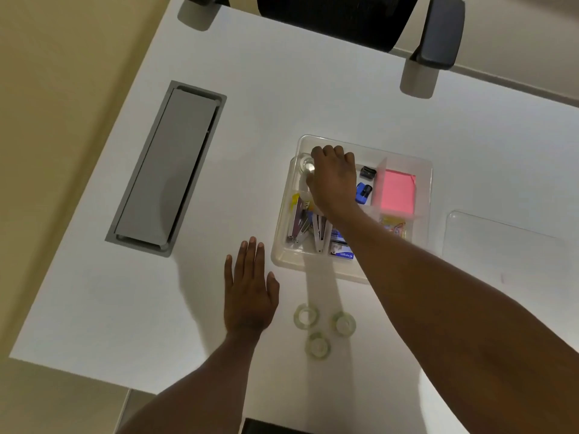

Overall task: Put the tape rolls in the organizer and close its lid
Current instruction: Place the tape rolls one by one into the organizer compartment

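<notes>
A clear plastic organizer (426,170) with several compartments stands on the white desk. My right hand (333,178) reaches into its far left compartment, fingers curled over a clear tape roll (306,166) there; how firmly it grips is hard to tell. Three more clear tape rolls lie on the desk near me: one at the left (306,316), one at the right (343,322), one nearest (318,345). My left hand (250,289) rests flat and open on the desk beside them. The clear lid (501,242) lies flat to the right of the organizer.
The organizer also holds pink sticky notes (398,191), a blue sharpener (363,193), staplers (299,225) and staple boxes (341,249). A grey cable hatch (166,167) is set into the desk at left. A black office chair (344,17) stands at the far edge.
</notes>
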{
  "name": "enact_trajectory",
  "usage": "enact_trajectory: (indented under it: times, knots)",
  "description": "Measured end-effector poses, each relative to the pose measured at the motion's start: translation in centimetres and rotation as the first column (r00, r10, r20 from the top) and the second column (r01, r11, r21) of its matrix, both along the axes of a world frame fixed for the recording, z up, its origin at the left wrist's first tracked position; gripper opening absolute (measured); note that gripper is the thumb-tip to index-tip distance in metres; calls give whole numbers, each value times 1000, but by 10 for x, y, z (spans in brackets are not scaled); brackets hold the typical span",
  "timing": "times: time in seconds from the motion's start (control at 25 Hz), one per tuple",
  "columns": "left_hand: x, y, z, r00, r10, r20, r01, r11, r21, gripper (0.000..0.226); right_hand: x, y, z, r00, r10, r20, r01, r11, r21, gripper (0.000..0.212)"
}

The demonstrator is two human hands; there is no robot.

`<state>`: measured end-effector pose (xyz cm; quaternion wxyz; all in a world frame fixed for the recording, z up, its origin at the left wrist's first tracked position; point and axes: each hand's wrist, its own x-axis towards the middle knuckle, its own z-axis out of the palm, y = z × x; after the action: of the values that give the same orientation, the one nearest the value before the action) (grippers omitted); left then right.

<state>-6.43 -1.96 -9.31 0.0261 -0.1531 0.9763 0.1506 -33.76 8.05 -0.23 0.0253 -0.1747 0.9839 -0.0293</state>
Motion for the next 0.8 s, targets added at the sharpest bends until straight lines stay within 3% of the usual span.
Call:
enact_trajectory:
  times: [0.2, 0.32, 0.4, 0.52, 0.72, 0.8]
  knots:
    - [-1, 1, 5, 1000, -3, 8, 3, 1000, -6, 66, 55, 12, 17, 990, -47, -134, 2, 948, -319, 14]
    - [-2, 1, 7, 1000, 4, 20, -4, 1000, -11, 66, 105, 23, 20, 986, -139, -91, 65, 826, -560, 14]
    - [-2, 1, 9, 1000, 5, 24, -5, 1000, -12, 65, 145, 34, 17, 987, -146, -64, 76, 785, -615, 14]
    - [-1, 2, 11, 1000, 2, 28, -2, 1000, -6, 68, 207, 53, 3, 994, -108, -22, 77, 827, -557, 19]
    - [0, 4, 10, 1000, 11, 18, -11, 1000, 2, 67, 271, 84, -25, 950, -126, 284, 210, 934, -290, 65]
    - [0, 3, 8, 1000, 7, 13, -7, 1000, 3, 66, 284, 89, -32, 941, -117, 317, 200, 949, -242, 71]
